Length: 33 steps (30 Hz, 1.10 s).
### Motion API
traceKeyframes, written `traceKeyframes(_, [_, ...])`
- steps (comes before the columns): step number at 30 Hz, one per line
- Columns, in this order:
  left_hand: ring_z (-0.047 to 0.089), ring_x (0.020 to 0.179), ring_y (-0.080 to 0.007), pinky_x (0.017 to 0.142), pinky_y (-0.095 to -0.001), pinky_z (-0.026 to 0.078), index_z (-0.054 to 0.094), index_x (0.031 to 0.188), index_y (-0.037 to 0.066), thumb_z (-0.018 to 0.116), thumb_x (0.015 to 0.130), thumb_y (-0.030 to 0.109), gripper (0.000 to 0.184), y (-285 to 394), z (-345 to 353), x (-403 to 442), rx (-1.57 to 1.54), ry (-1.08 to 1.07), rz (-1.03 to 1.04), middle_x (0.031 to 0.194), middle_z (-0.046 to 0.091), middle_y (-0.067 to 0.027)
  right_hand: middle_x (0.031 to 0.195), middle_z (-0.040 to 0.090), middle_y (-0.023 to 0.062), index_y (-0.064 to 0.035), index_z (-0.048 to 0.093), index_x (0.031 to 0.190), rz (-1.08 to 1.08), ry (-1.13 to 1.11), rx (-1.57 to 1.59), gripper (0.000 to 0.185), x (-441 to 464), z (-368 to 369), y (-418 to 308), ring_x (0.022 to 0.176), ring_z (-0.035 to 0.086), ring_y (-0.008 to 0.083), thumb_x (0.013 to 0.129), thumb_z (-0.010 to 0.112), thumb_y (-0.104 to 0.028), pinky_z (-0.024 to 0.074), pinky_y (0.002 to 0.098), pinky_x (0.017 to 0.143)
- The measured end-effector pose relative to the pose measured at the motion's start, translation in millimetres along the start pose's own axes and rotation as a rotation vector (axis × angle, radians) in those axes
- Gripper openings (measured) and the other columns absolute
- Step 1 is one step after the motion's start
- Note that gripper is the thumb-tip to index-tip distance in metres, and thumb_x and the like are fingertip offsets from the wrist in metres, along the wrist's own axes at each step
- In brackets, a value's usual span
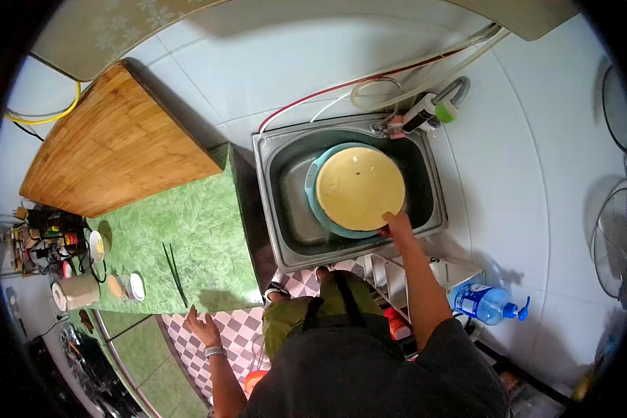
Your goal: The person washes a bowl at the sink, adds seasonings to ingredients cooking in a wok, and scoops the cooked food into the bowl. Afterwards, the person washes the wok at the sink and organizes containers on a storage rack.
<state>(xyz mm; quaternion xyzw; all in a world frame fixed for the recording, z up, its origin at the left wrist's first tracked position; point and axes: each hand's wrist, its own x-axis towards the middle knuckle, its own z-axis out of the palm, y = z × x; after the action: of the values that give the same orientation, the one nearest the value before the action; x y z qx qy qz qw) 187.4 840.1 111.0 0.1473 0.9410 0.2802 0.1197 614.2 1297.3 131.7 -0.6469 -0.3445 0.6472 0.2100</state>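
Observation:
My right hand (395,226) grips the lower right rim of a pale yellow round dish (355,191), thumb on top and the other fingers partly hidden below. Its smooth surface has a small dark mark near the middle. The dish covers most of a light blue basin (315,182), which sits in the metal sink (285,240). Near the front edge of the green counter (209,216), my left hand (202,329) is open, fingers apart and holding nothing. Closest to it are two dark chopsticks (173,274) lying on the counter.
A large wooden board (122,146) leans at the back left. The faucet (397,125) and several hoses are behind the sink. To the right stand a white rack (393,275) and a blue pump bottle (491,304). Small dishes (137,286) rest on the counter's left end.

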Motion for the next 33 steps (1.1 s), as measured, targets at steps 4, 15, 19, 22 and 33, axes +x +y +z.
traceKeyframes(4, [0.052,0.114,-0.0296,0.089,-0.0412,0.046,0.051,0.137,0.007,0.062,0.084,0.005,0.054,-22.5,-0.8,-3.5,0.067,0.03,0.186,0.126,0.048,-0.0137,0.074,0.065,0.0116,0.0018,0.063,0.092,-0.008,-0.015,-0.099,0.021,18.0,-4.7,24.7,0.056,0.059,0.0185,0.087,0.056,-0.017,0.0479,0.0311,0.053])
traceKeyframes(15, [0.053,0.108,-0.0299,0.085,-0.0418,0.047,0.052,0.134,0.002,0.056,0.08,0.005,0.054,-14.3,-7.7,-36.0,0.038,0.027,-0.002,0.12,0.051,-0.0182,0.066,0.065,0.0142,0.0083,0.063,0.091,-0.184,0.004,-0.458,0.025,36.7,39.9,-22.8,0.051,0.062,0.0192,0.086,0.051,-0.014,0.0506,0.033,0.05])
traceKeyframes(19, [0.053,0.11,-0.0277,0.085,-0.0395,0.047,0.053,0.131,0.003,0.057,0.08,0.003,0.051,-24.7,4.9,-43.5,-0.11,0.037,-0.013,0.123,0.05,-0.0142,0.071,0.068,0.0194,0.0068,0.059,0.101,-0.43,0.222,-0.904,0.028,20.0,76.1,-56.7,0.063,0.069,0.0333,0.086,0.053,-0.016,0.056,0.046,0.063])
traceKeyframes(22, [0.053,0.112,-0.0279,0.087,-0.039,0.047,0.053,0.133,0.002,0.059,0.081,0.001,0.052,-17.1,14.0,-47.8,-0.15,0.021,-0.082,0.123,0.051,-0.0143,0.078,0.068,0.0239,0.0048,0.055,0.107,-0.651,0.364,-1.151,0.028,6.8,92.2,-73.7,0.069,0.067,0.0407,0.087,0.053,-0.015,0.0542,0.0515,0.066])
traceKeyframes(33, [0.055,0.111,-0.0256,0.086,-0.0366,0.05,0.054,0.132,0.005,0.059,0.084,0.0,0.049,13.9,36.2,-23.3,-0.242,-0.085,-0.028,0.122,0.053,-0.0121,0.085,0.069,0.0222,-0.0023,0.044,0.126,-0.966,0.353,-1.328,0.044,-39.4,107.4,-116.7,0.07,0.068,0.0386,0.088,0.059,-0.018,0.0558,0.0469,0.059])
